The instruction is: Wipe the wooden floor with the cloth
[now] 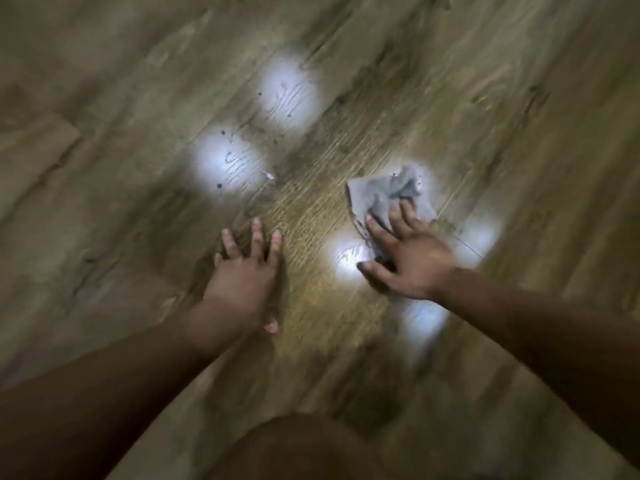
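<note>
A crumpled grey cloth (384,194) lies on the wooden floor (311,209) right of centre. My right hand (408,258) presses flat on the cloth's near part, fingers spread and straight. My left hand (244,271) rests flat on the bare planks to the left, fingers spread, holding nothing. The picture is blurred by motion.
Small dark specks (221,133) dot the floor beyond my left hand, near bright round light reflections (289,90). A tiny pale crumb (269,174) lies between the hands, farther out. My knee (294,448) fills the bottom middle of the view.
</note>
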{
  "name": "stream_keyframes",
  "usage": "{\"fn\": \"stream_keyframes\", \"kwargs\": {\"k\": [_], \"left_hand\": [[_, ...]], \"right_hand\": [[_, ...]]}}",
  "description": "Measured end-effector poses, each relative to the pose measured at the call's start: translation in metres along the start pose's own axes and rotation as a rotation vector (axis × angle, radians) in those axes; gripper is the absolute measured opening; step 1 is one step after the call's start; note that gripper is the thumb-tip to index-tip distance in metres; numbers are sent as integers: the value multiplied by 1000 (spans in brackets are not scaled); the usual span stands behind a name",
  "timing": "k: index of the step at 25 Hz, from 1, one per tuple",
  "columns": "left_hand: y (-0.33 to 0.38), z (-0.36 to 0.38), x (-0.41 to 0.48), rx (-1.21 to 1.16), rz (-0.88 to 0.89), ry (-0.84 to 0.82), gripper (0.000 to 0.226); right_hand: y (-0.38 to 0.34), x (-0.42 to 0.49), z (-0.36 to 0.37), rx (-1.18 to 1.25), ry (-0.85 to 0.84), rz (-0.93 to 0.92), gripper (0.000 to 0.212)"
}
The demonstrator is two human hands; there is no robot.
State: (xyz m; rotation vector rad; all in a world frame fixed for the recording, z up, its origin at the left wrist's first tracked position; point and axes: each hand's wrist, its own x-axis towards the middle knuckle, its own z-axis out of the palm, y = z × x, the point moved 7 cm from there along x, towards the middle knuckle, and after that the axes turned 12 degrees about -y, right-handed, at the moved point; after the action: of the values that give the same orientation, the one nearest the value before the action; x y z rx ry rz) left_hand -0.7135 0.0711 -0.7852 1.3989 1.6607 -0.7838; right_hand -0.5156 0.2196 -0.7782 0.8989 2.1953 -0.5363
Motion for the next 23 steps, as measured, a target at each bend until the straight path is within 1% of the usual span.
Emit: {"fn": "stream_keyframes", "kwargs": {"k": [2,4,7,9,11,12,14,16,18,20,22,23], "left_hand": [[3,-6,0,-9,-14,-23,151],[5,-6,1,5,-40,-28,151],[5,-3,4,75,-69,-35,150],[1,1,4,65,-100,-85,150],[0,-2,2,116,-112,-73,150],[1,-6,1,171,-105,-51,151],[10,-14,3,266,-72,-34,155],[22,-17,12,290,-43,-41,164],[26,-18,18,253,-17,-48,170],[26,-18,23,224,34,-44,172],[23,-19,22,214,76,-55,172],[20,-18,20,224,91,-53,172]], "right_hand": [[-31,22,-13,60,2,0,83],[-41,37,-22,51,-4,-8,84],[-48,78,-54,-106,25,-120,88],[-56,105,-85,-241,3,-213,87],[-41,105,-95,-310,-12,-304,85],[-20,89,-83,-330,0,-360,84],[46,22,-27,-400,30,-421,81],[115,-60,45,-371,-18,-334,74],[149,-108,92,-284,-20,-267,68],[147,-96,88,-244,2,-233,71],[105,-52,42,-181,88,-294,77],[78,-23,15,-143,82,-291,80]]}}
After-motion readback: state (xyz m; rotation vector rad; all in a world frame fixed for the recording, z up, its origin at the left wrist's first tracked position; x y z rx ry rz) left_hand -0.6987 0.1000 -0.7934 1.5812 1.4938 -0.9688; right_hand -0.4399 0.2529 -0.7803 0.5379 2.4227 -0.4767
